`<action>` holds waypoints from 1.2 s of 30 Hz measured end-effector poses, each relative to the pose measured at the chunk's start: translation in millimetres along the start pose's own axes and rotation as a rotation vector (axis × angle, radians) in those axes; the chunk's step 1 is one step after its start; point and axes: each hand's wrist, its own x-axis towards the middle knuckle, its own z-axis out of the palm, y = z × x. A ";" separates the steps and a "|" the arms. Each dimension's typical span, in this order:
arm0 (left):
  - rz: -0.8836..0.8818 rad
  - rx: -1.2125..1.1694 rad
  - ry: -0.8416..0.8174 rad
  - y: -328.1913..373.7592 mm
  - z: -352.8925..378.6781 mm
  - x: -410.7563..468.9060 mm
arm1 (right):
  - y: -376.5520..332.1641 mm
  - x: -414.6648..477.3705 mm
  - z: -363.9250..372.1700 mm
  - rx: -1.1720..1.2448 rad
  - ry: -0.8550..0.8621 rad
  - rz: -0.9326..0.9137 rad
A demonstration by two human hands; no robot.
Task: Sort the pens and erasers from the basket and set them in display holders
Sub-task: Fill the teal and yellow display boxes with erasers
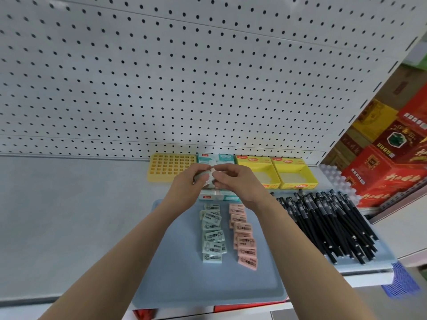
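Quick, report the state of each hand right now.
Left hand: closed, gripping a small stack of erasers.
Right hand: closed, pinching the same stack at its top end.

Hands: left hand [186, 184] and right hand [241, 182] meet above the teal box [216, 158], fingers [227, 168] pinching a small eraser stack [208, 177].
Tray [184, 273]: green erasers [212, 234] and pink erasers [245, 237] in two rows mid-tray; pens [328, 224] heaped along its right edge.
Shelf [69, 215] back edge: grid holder [169, 166], teal box, two yellow boxes [298, 163] side by side.
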 end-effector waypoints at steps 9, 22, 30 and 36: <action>-0.044 0.030 0.154 -9.1 -9.8 -1.9 | 19.3 3.7 -18.7 -0.531 0.165 -0.020; -0.067 0.003 0.187 -25.8 -14.4 -10.5 | 28.9 14.7 2.6 -0.947 0.159 -0.096; 0.022 -0.025 0.126 -17.7 -1.8 -6.7 | 10.0 6.9 0.1 -0.391 0.156 -0.029; 0.067 -0.023 0.076 -7.1 12.0 2.5 | 7.7 0.5 -29.0 -0.213 0.107 0.046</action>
